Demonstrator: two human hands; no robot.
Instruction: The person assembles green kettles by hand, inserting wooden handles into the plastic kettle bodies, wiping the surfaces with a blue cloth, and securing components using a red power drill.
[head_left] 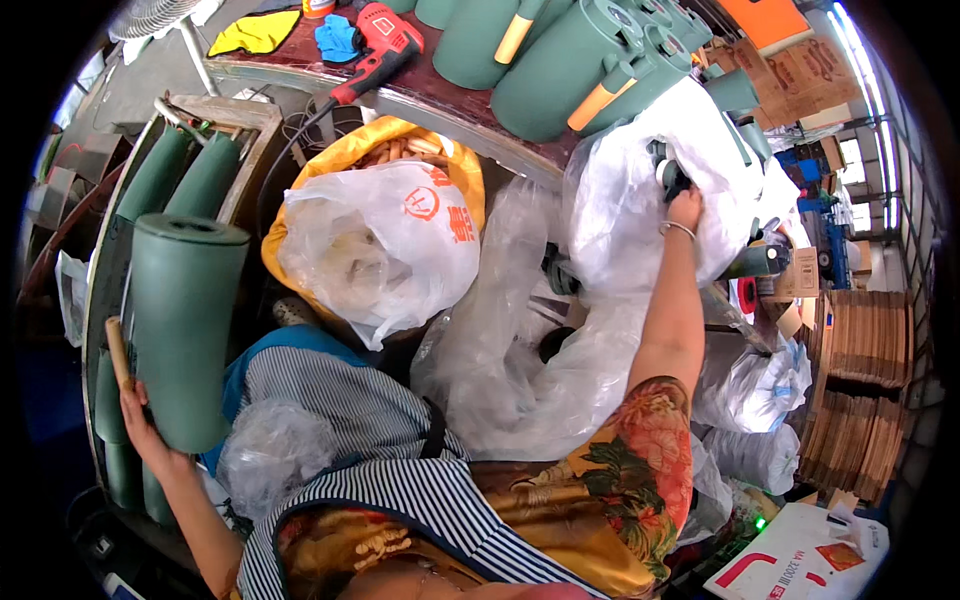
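Observation:
On the left stands a tall dark green jug (190, 330) with a round lid and a wooden handle (118, 355) at its side. My left hand (150, 430) is closed around the lower end of that handle, against the jug's side. At the upper right my right hand (684, 208) reaches into a white plastic bag (620, 225). Its fingertips are pinched at a small dark part with a pale round end (668, 174); bag and fingers partly hide it. Clear plastic wrap (500, 370) hangs in front of me, with dark green pieces (560, 270) showing through.
A yellow sack (375, 135) of wooden handles sits ahead, with a white bag over it. More green jugs (560, 75) stand on the bench beside a red power tool (385, 50). A wooden-edged crate (255, 150) of green jugs is at left. Cardboard stacks (865, 340) rise at right.

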